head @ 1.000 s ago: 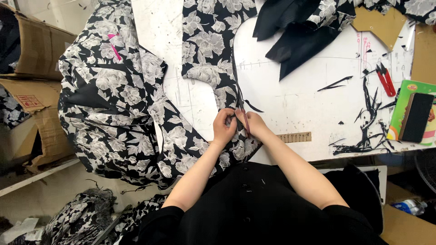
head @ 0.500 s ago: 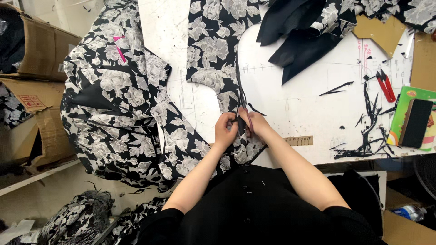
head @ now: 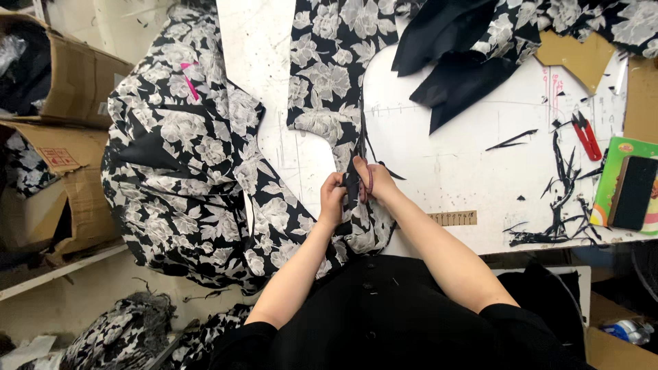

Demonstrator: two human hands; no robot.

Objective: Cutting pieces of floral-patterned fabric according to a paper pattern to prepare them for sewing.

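The white cutting table runs ahead of me, scraps and red snips at its right. My left hand pinches the floral fabric at its near edge; my right hand is clenched on the scissors, blades pointing away. The cut looks barely begun, with most of the strip's length far ahead uncut.
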